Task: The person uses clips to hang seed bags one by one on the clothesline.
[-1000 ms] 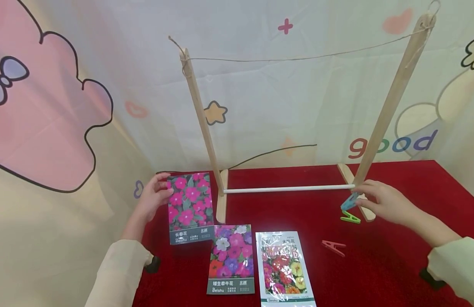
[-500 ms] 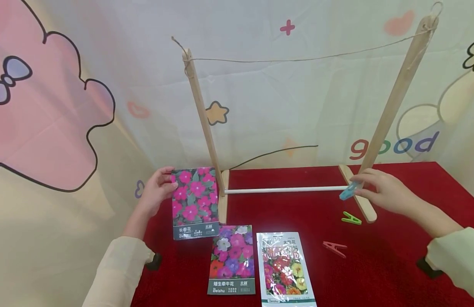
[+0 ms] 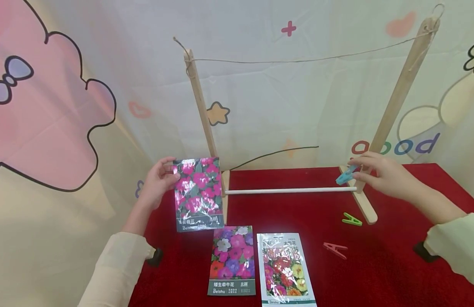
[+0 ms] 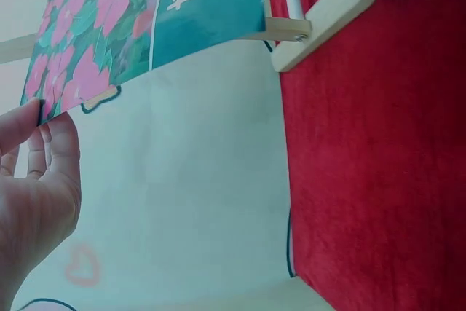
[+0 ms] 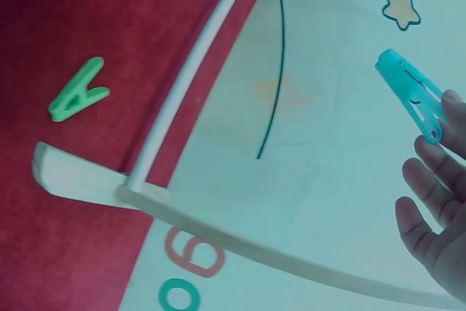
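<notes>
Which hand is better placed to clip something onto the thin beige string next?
Likely the right hand: it pinches the light-blue plastic clothespin; the left hand holds the rectangular pink-flowered packet.

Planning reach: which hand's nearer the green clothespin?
Right. In the head view, the right hand is above-right of the green clothespin; the left hand is far to its left.
</notes>
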Tool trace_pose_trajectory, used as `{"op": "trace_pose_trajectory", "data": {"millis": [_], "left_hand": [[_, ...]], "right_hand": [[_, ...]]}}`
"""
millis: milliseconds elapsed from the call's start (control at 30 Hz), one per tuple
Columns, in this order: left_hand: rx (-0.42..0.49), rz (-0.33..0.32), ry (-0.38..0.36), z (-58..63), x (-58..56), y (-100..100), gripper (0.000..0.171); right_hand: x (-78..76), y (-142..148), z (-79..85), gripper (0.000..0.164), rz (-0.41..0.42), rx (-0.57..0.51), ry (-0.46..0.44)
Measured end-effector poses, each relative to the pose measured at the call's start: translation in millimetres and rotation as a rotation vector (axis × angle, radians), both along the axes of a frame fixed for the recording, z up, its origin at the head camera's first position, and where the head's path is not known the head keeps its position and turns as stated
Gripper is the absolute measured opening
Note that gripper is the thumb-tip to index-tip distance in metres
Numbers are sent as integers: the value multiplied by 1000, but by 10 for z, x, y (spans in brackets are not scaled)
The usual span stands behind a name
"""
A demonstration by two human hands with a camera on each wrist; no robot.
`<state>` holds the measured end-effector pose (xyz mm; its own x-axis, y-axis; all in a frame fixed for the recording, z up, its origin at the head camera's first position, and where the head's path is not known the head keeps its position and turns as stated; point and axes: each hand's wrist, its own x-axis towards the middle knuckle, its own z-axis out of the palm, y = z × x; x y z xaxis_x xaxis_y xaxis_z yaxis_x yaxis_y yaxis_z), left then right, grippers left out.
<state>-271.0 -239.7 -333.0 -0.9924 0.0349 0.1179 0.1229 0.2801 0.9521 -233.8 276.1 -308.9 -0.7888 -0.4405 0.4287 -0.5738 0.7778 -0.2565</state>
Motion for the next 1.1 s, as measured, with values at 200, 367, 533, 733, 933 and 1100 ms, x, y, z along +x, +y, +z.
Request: {"op": "trace_pose_trajectory", "data": {"millis": [200,367,533,733,933,1100], "left_hand": [[-21,7,33,100,2,62,49],[-14,12,55,151,-9,110,48],[-3,22,75,206,-10,166,48],[25,34,95,301,-11,236,47],[40,53,114,412,-12,295,45],[58,61,144,480,-23,325,45]], "right_hand": [[-37,-51,132,32,47,-7,45],[-49,-111,256,32,5,-25,49],[-49,-148,374,33,-1,-35,54],[-64,-178,488,35,1,-60,50],[-90,-203,553,35,37,-87,81],[-101,-236,613,34,35,-81,111]]}}
